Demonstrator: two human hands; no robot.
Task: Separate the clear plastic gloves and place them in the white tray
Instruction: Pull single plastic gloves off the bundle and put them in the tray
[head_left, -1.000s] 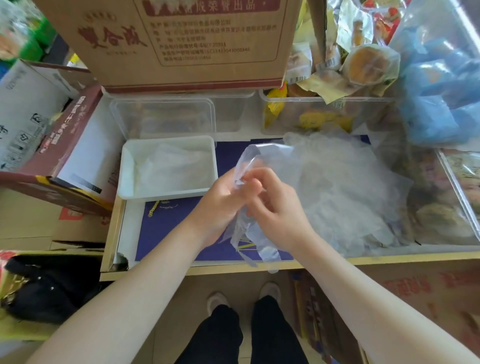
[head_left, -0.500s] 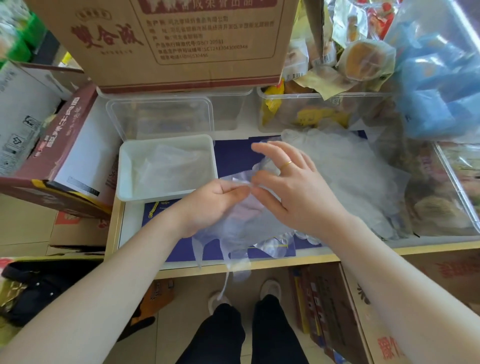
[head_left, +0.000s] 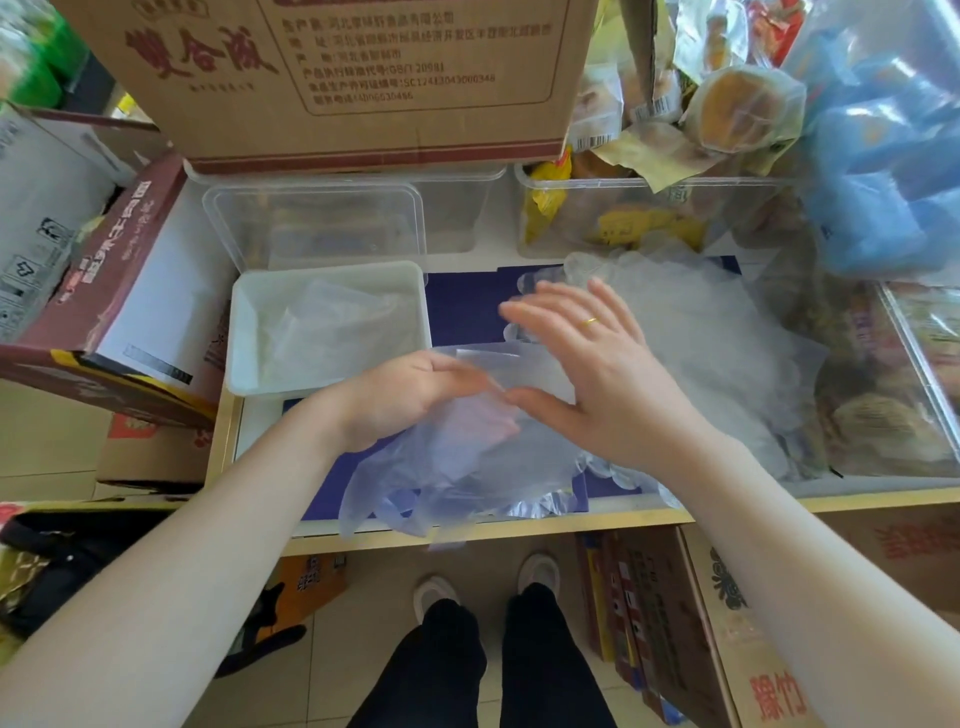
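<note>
Clear thin plastic glove (head_left: 457, 457) is held by the curled left hand (head_left: 410, 400) beside the white rectangular tray (head_left: 244, 338), while the flat, spread right hand (head_left: 597, 374) is held over it.

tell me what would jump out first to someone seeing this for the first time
Two bare hands meet at the centre over a dark blue mat: the left hand holds a clear plastic glove that droops over the shelf's front edge, while the right hand spreads open above it. Left of them sits the white tray with gloves already inside, and a pile of clear gloves lies to the right.
</note>
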